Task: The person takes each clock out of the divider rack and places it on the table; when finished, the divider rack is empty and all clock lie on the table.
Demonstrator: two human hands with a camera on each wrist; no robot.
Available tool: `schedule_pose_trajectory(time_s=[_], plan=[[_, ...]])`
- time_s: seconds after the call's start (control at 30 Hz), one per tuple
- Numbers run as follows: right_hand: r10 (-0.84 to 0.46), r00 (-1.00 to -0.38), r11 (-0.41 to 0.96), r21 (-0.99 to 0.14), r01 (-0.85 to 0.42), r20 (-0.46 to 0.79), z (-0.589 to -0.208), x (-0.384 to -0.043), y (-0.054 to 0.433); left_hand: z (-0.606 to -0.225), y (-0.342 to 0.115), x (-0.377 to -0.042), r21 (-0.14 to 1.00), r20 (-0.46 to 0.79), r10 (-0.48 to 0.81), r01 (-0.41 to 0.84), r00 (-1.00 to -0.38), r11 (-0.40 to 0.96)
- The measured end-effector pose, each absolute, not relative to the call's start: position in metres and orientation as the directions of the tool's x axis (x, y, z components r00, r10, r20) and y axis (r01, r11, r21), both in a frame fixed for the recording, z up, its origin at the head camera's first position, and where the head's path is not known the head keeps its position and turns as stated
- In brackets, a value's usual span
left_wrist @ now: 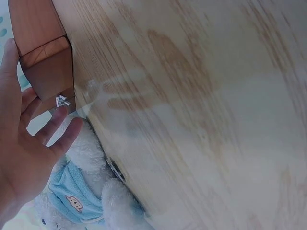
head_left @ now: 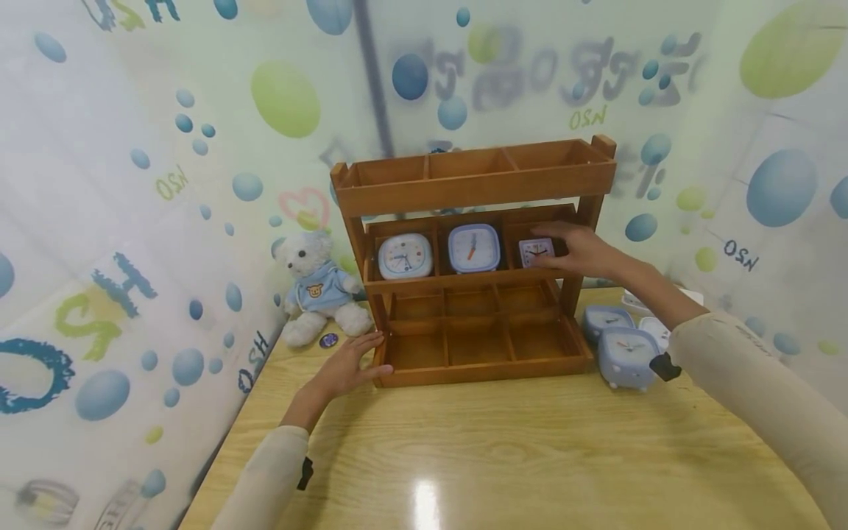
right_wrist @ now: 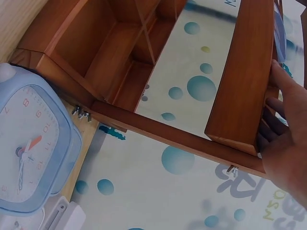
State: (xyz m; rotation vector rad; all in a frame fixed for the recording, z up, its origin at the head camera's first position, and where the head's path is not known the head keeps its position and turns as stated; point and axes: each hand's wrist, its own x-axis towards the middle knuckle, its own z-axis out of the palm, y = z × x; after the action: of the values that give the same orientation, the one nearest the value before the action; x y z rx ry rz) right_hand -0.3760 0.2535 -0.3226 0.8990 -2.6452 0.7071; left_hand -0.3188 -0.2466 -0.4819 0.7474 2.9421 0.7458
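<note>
L end: white teddy bear (head_left: 321,288), blue hoodie, sits on table (head_left: 464,449) just beside rack; round badge (head_left: 328,340) near its foot.

L hand (head_left: 347,366): fingers extended, relaxed, touching front L corner of wooden rack (head_left: 473,189), bottom tray; not gripping. Looks a decent brace; light pressure only, so rack doesn't skid.

Mid tier, L compt: white-faced clock (head_left: 405,256). Ctr compt: blue-rimmed clock (head_left: 474,249). Both dials out; good ref for facing.

Mid tier, R compt: small square clock (head_left: 532,250), lilac rim, dial out. R hand (head_left: 586,249) pinches it: fingers up top, thumb over lower R corner. Fingertips partly hidden in R wrist view.

Technique: get base fully behind front rail (head_left: 472,281), centre it, check stable, then ease thumb off first. Prob. light, easily tipped fwd.

Far R: blue clocks (head_left: 626,359) on table near R sleeve (head_left: 735,397); elbow high on way out.
</note>
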Motion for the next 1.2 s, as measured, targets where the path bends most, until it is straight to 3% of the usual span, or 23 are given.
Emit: schedule_pose_trajectory(time_s=[0.23,0.5,1.2], plan=[[-0.523,-0.78,0.684,-0.377,-0.624,0.342,-0.323,-0.376,0.252,-0.484,-0.246,-0.317,0.449,0.123,0.454,0.458,-0.882,0.768],[-0.499,-0.775,0.665,-0.402,-0.629,0.386,-0.326,-0.374,0.253,-0.486,-0.246,-0.317,0.451,0.113,0.452,0.451,-0.885,0.77],[-0.525,-0.571,0.547,-0.263,-0.795,0.631,-0.327,-0.368,0.263,-0.481,-0.246,-0.315,0.449,0.11,0.451,0.449,-0.886,0.773]])
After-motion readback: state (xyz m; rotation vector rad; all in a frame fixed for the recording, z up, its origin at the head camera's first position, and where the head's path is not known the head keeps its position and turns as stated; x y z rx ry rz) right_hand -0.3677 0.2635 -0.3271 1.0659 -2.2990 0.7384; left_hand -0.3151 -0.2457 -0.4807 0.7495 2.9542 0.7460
